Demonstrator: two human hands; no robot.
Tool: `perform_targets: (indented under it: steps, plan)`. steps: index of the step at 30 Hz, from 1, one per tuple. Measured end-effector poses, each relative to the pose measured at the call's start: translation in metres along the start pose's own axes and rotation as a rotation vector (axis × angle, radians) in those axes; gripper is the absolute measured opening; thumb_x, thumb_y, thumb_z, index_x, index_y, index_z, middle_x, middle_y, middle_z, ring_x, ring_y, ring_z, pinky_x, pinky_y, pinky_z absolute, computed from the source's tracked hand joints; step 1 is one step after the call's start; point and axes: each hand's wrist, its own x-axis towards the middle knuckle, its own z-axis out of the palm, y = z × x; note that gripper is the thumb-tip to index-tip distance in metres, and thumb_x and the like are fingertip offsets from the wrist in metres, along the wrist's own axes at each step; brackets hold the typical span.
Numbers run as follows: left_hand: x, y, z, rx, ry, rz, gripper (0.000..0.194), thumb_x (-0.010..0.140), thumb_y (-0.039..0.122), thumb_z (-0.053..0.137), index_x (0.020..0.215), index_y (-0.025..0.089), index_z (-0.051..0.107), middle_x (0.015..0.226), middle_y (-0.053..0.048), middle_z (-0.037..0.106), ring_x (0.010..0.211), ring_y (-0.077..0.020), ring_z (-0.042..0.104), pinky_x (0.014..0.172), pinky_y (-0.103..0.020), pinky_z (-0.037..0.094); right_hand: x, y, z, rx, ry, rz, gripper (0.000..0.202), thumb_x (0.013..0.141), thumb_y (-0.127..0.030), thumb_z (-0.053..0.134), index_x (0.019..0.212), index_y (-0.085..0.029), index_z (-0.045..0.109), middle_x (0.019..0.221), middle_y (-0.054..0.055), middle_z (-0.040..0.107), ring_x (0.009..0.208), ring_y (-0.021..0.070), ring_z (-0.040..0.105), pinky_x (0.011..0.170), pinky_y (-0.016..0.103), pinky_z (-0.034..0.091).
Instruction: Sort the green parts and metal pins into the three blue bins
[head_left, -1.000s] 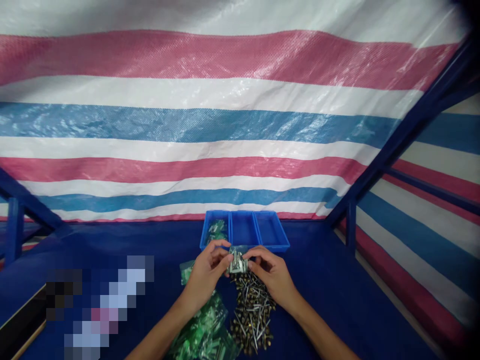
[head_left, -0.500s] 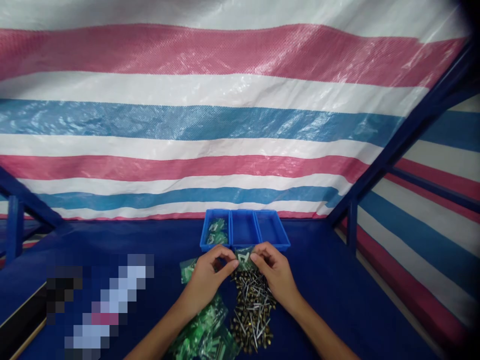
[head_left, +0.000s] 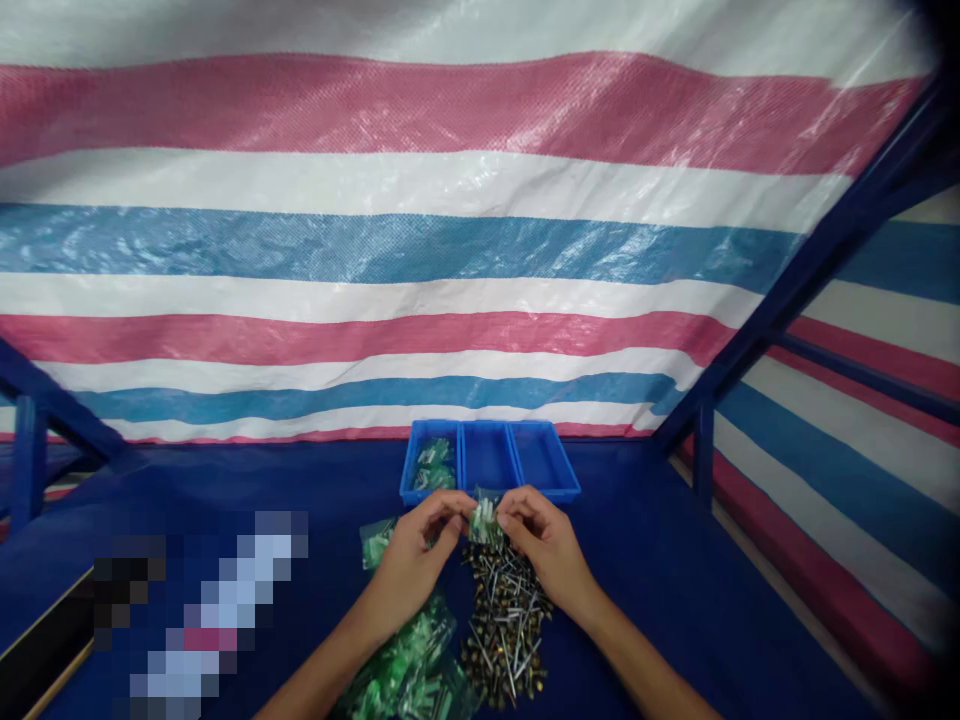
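Observation:
A small clear plastic bag (head_left: 486,518) with white and green pieces inside is held up between both hands, above the far end of a heap of metal screws or nails (head_left: 506,625). My left hand (head_left: 424,545) pinches its left edge, and my right hand (head_left: 544,540) grips the right edge between thumb and fingers. Below my left forearm lies a pile of similar green bags (head_left: 412,665), partly covered by the arm. One more bag (head_left: 376,543) rests on the table just left of my left hand.
Three blue bins (head_left: 489,455) stand side by side behind the hands; the left one contains several small bags (head_left: 433,465). A black object with a light edge (head_left: 49,635) and a blurred-out item (head_left: 217,620) lie at left. Striped sheeting (head_left: 390,245) hangs behind the blue table (head_left: 675,590).
The bag between my hands has tilted more upright, its pieces now standing more vertical. My fingers have shifted slightly along its edges; the rest looks unchanged.

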Motion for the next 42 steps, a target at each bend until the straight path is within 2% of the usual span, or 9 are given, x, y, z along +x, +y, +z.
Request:
perform_targets:
  steps: [2,7,13,20,24,29,34,38,42]
  plan:
    - [0.0,0.004,0.0,0.075,-0.035,0.048,0.021,0.105,0.03,0.06,0.116,0.025,0.078,0.113,-0.006,0.075,0.094,-0.0206,0.068,0.078,-0.028,0.051,0.0,0.001,0.0,0.028,0.002,0.031,0.028,0.098,-0.05,0.073,0.099,-0.021,0.07,0.076,-0.004,0.057,0.064,0.0128,0.047,0.06,0.025,0.038]
    - [-0.003,0.011,-0.001,0.212,-0.064,0.091,0.033,0.1,0.019,0.058,0.122,0.031,0.079,0.121,-0.005,0.073,0.085,-0.018,0.067,0.069,-0.028,0.05,0.001,-0.001,0.0,0.061,0.012,0.055,0.032,0.095,-0.053,0.076,0.098,-0.021,0.071,0.074,-0.004,0.058,0.062,0.0124,0.048,0.057,0.024,0.038]
    - [0.002,0.01,-0.019,0.348,0.073,0.167,0.035,0.106,0.027,0.055,0.135,0.032,0.072,0.135,-0.008,0.069,0.119,-0.0276,0.064,0.086,-0.036,0.054,0.0,-0.008,0.003,0.109,0.017,0.028,0.031,0.099,-0.053,0.072,0.104,-0.023,0.065,0.091,0.002,0.071,0.063,0.0123,0.052,0.056,0.024,0.04]
    - [0.012,-0.004,-0.041,0.467,0.203,0.147,0.04,0.109,0.034,0.054,0.148,0.035,0.062,0.145,-0.006,0.065,0.126,-0.0284,0.059,0.099,-0.043,0.053,0.0,-0.005,0.004,0.162,-0.009,0.026,0.031,0.101,-0.051,0.071,0.096,-0.023,0.059,0.097,0.004,0.075,0.06,0.01,0.048,0.055,0.023,0.039]
    - [0.016,-0.016,-0.046,0.69,0.24,0.161,0.052,0.108,0.038,0.056,0.159,0.033,0.051,0.155,-0.006,0.061,0.147,-0.0334,0.043,0.12,-0.056,0.04,0.0,-0.004,0.004,0.185,-0.02,0.028,0.031,0.099,-0.051,0.073,0.096,-0.023,0.06,0.097,0.003,0.074,0.059,0.0092,0.046,0.053,0.023,0.037]
    - [0.016,-0.026,-0.044,0.921,0.256,0.103,0.043,0.108,0.043,0.059,0.15,0.033,0.06,0.159,-0.006,0.058,0.152,-0.041,0.036,0.114,-0.066,0.039,0.0,-0.006,0.005,0.184,-0.021,0.034,0.032,0.098,-0.052,0.074,0.096,-0.023,0.061,0.097,0.002,0.071,0.058,0.0089,0.046,0.052,0.023,0.037]
    - [0.012,-0.015,-0.038,0.949,0.195,0.213,0.029,0.109,0.036,0.059,0.137,0.032,0.067,0.145,-0.006,0.068,0.146,-0.0382,0.045,0.111,-0.061,0.04,0.0,-0.006,0.004,0.155,-0.029,0.036,0.031,0.099,-0.053,0.072,0.098,-0.023,0.062,0.097,0.001,0.07,0.059,0.0097,0.046,0.054,0.023,0.037]
    - [0.009,0.001,-0.039,0.837,-0.016,0.365,0.02,0.112,0.031,0.053,0.115,0.026,0.072,0.117,-0.006,0.074,0.113,-0.027,0.065,0.099,-0.045,0.049,-0.003,-0.003,0.003,0.056,-0.035,0.014,0.028,0.101,-0.051,0.07,0.1,-0.023,0.065,0.093,0.0,0.067,0.065,0.0119,0.047,0.059,0.025,0.039]
    - [0.008,0.005,-0.038,0.832,-0.097,0.397,0.026,0.113,0.031,0.052,0.097,0.022,0.071,0.095,-0.004,0.072,0.091,-0.0227,0.068,0.085,-0.036,0.052,-0.006,-0.005,0.002,-0.1,-0.065,-0.037,0.026,0.104,-0.049,0.067,0.102,-0.023,0.071,0.086,-0.001,0.063,0.069,0.0137,0.049,0.066,0.027,0.04]
